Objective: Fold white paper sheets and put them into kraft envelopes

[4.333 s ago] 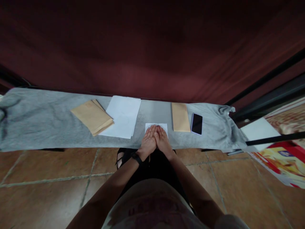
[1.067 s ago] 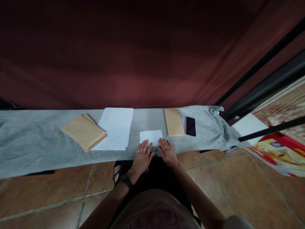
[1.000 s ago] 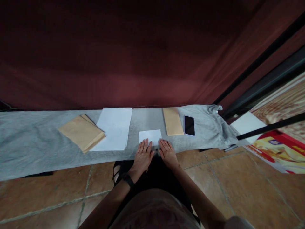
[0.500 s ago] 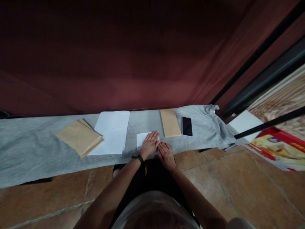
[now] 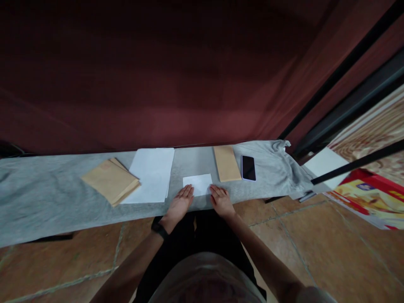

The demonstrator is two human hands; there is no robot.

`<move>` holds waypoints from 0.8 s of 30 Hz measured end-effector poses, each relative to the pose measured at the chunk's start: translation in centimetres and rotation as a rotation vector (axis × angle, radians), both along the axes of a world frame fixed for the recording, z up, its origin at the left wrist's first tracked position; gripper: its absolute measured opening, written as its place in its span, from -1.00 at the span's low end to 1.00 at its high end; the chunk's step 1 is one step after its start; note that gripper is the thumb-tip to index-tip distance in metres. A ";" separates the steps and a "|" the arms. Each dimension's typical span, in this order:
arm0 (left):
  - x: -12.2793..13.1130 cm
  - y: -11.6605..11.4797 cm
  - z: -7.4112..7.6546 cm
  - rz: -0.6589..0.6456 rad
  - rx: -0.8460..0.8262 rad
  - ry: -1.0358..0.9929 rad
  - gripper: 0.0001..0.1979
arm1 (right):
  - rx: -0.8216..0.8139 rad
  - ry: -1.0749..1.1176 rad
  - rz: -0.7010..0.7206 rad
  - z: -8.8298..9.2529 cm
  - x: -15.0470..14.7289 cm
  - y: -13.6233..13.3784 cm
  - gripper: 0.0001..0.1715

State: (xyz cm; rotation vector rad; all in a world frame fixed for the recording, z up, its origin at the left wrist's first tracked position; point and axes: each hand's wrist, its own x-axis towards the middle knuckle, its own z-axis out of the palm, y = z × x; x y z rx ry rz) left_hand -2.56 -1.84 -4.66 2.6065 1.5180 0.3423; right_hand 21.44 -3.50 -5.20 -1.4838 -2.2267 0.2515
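Note:
A small folded white sheet of paper (image 5: 198,182) lies flat on the grey cloth right in front of me. My left hand (image 5: 180,205) rests at its lower left corner, fingers stretched out and lying flat. At the paper's right edge is my right hand (image 5: 222,202), its fingers also extended and touching down there. Neither hand lifts the paper. Just beyond my right hand lies a long brown envelope (image 5: 227,163), and beside that a phone (image 5: 248,168) with a dark screen.
Larger white sheets (image 5: 153,174) lie to the left, partly under a stack of brown envelopes (image 5: 109,181). The grey cloth (image 5: 47,189) covers a narrow bench along a dark red wall (image 5: 189,92). A red and yellow printed box (image 5: 369,195) stands at the right.
My left hand has slid left off the paper's middle to its lower left corner, uncovering the sheet. My right hand has shifted slightly right, so the hands are now apart.

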 end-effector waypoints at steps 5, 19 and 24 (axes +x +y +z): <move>0.6 0.3 1.4 -0.012 -0.025 0.073 -0.46 | 0.041 -0.069 0.040 0.3 -0.8 0.7 -0.49; -1.0 1.8 7.4 0.386 -0.176 -0.846 -0.75 | -0.118 0.595 -0.135 3.2 -0.2 5.8 -0.60; -1.1 1.5 5.1 0.452 -0.579 -1.214 -0.52 | -0.109 0.649 -0.225 2.0 -1.6 6.8 -0.56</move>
